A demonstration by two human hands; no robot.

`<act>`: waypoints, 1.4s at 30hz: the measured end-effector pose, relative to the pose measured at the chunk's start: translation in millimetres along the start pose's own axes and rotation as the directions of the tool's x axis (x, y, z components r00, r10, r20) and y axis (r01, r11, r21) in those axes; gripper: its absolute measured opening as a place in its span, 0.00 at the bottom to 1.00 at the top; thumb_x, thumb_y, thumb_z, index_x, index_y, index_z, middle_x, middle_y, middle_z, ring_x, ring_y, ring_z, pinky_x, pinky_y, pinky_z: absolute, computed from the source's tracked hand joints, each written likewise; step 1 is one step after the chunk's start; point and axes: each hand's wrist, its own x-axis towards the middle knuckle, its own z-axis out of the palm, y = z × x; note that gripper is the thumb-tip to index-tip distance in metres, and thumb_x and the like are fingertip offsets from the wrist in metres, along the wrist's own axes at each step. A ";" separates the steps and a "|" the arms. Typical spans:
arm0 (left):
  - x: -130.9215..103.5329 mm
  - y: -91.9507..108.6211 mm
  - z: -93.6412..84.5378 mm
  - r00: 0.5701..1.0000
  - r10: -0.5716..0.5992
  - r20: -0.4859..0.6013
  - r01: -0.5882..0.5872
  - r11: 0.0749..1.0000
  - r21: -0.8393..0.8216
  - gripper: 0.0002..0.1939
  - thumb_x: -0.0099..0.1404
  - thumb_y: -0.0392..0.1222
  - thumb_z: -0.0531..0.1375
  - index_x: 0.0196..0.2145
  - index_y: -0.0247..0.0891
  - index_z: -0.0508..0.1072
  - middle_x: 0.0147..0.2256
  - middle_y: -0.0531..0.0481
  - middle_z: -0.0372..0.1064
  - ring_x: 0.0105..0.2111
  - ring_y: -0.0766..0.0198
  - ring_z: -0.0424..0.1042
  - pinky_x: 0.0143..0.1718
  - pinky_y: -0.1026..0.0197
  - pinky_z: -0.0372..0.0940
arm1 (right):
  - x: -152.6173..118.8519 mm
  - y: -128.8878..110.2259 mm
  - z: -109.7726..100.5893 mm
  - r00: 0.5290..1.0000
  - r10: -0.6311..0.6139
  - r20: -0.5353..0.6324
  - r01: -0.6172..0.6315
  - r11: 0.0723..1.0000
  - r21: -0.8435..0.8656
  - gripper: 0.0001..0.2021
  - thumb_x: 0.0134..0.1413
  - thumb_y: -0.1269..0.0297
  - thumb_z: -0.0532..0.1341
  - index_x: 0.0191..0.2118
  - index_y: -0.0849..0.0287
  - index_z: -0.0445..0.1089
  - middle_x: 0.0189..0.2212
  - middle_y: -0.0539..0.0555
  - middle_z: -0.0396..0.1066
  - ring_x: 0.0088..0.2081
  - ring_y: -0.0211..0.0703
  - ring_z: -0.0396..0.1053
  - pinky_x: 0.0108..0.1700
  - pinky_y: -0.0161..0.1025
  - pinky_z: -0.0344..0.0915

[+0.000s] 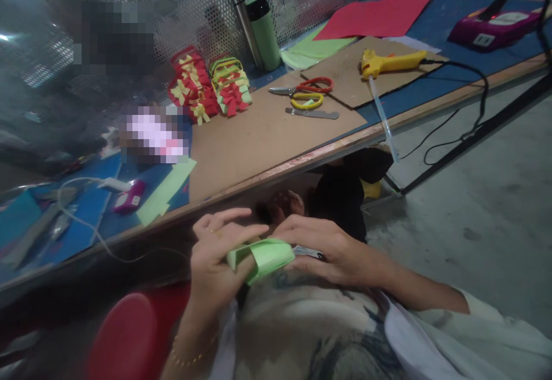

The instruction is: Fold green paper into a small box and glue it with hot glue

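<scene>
A piece of light green paper (273,259), folded over into a loop, is held in front of my body below the table edge. My left hand (215,248) grips its left end, with the thumb tucked inside the fold and the index finger along the top. At the right end, my right hand (323,248) pinches the paper between thumb and fingers. A small greyish piece (308,252) shows within the right hand's curl; what it is, I cannot make out.
A brown board (241,144) on the blue table bears scissors (306,92) and a flat metal blade (313,114). A yellow glue gun (392,64) overhangs the front edge. Red and green paper crafts (194,89), bottles (263,35) and red paper (375,15) stand behind. A red stool (125,334) is lower left.
</scene>
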 end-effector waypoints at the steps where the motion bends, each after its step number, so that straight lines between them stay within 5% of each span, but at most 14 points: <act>1: 0.0 0.0 -0.2 1.000 0.005 0.005 -0.005 1.000 0.006 0.14 0.60 0.33 0.65 0.41 0.50 0.82 0.30 0.57 0.81 0.46 0.50 0.79 0.55 0.44 0.54 | 0.2 0.1 0.2 1.000 -0.004 0.009 0.004 1.000 -0.007 0.15 0.69 0.64 0.60 0.57 0.63 0.71 0.47 0.62 0.73 0.49 0.43 0.72 0.52 0.40 0.70; 16: -2.3 1.0 0.6 0.997 -0.062 0.044 0.065 0.995 -0.078 0.11 0.60 0.32 0.64 0.34 0.48 0.82 0.32 0.56 0.81 0.50 0.51 0.76 0.57 0.45 0.54 | 1.6 3.5 1.1 0.998 -0.051 0.045 0.057 0.990 -0.131 0.16 0.71 0.61 0.58 0.56 0.65 0.73 0.45 0.63 0.74 0.46 0.43 0.73 0.48 0.39 0.71; 42: -0.8 -6.5 8.3 0.985 -0.148 0.085 0.156 0.982 -0.106 0.04 0.57 0.38 0.66 0.30 0.46 0.81 0.31 0.55 0.81 0.46 0.49 0.78 0.56 0.43 0.52 | 3.1 11.6 6.9 1.000 -0.022 0.019 0.023 0.999 -0.045 0.17 0.67 0.61 0.63 0.56 0.62 0.74 0.43 0.60 0.75 0.43 0.42 0.73 0.46 0.37 0.71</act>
